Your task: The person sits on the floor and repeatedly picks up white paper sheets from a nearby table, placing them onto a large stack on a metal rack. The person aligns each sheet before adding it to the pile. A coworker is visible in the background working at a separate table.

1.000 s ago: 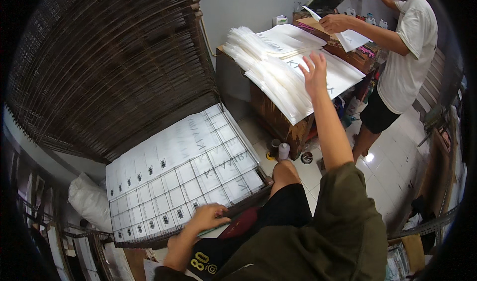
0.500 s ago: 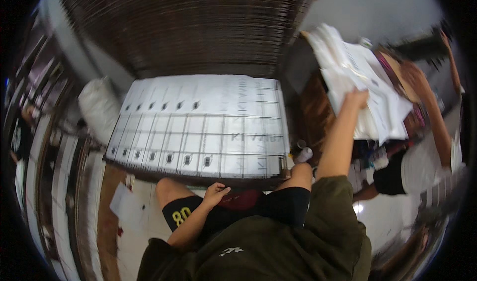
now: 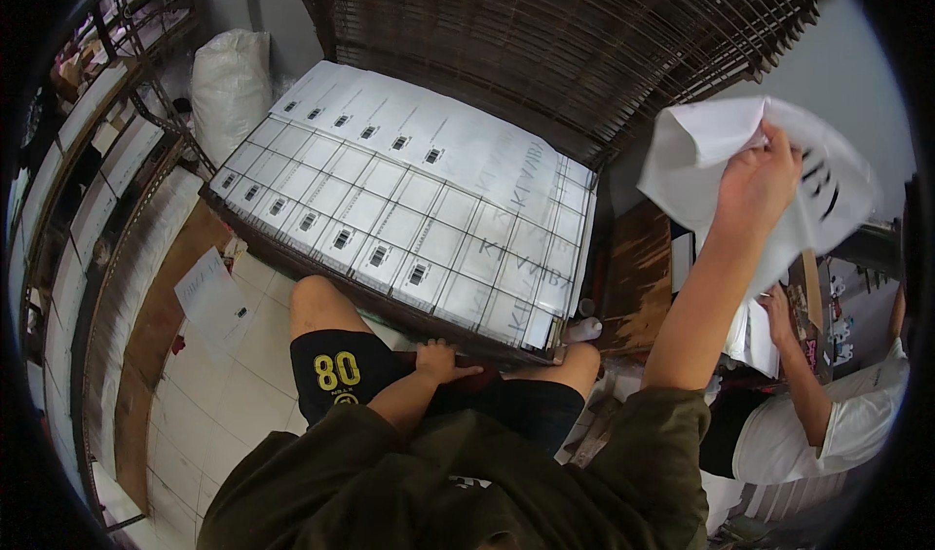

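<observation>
In the head view, the person's right hand point(image 3: 762, 175) pinches a thin, glossy white sheet with large dark lettering point(image 3: 842, 175) between thumb and fingers at a folded-over edge. The sheet hangs in the air, beyond the right edge of a low, dark metal wire rack point(image 3: 241, 221). It looks light, limp and perhaps slick (its free parts curl and droop), so it probably creases easily; two corners or a plain margin, clear of the print, seem the best hold. The left hand point(image 3: 438, 362) lies palm down at the lap, just beside the rack's near edge, thumb stretched out; whether it grips anything, I cannot tell.
</observation>
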Demonstrator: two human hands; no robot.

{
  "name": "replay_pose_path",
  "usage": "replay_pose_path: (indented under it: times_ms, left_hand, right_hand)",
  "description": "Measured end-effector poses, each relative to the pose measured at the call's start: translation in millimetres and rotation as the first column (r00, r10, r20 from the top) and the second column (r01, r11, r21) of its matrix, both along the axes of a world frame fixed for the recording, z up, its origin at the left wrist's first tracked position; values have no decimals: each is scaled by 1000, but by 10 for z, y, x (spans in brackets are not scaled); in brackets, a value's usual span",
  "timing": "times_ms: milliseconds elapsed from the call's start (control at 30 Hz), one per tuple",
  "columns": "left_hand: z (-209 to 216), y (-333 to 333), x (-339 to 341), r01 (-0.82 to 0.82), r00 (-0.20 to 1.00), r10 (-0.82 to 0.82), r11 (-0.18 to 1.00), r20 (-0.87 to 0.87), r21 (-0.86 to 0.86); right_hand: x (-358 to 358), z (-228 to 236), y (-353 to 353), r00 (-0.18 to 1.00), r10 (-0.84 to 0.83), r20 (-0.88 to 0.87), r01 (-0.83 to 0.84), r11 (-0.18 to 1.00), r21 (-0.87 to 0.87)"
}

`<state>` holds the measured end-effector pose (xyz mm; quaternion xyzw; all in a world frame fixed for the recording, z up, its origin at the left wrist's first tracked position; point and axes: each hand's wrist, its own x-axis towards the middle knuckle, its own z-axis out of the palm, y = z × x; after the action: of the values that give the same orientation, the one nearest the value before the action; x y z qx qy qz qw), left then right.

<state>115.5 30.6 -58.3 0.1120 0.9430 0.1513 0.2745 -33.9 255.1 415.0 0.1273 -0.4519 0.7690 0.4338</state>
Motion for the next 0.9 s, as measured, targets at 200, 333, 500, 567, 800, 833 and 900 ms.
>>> replay_pose_path:
  times_ms: [200,333,500,567,800,833,900]
  left_hand:
    - [18,-50,-50,-37,999,37,999,21,-27]
    - [106,-36,-121,-30,996,30,1000,88,1]
    - [-761,-6,122,14,819,169,950,-549,313]
    - [-1141,-2,103,-202,939,291,899,-184,390]
    - [22,-61,-147,-18,999,18,1000,47,3]
    - [52,-75,-143,-28,998,28,1000,51,-2]
    - [57,-55,-201,-21,998,19,1000,66,23]
  right_hand:
    - [-214,209,-548,937,199,288,-251,955,156]
    - [-227,203,-654,806,213,552,-535,661,526]
    - [-216,46,-864,764,198,614,-637,376,673]
    - [-186,-40,-993,697,220,683,-717,211,664]
    - [-754,-377,-940,551,176,816,-822,-56,567]
    - [-925,-535,-793,572,156,806,-817,18,576]
    - [-1099,-780,-504,610,161,776,-774,330,540]
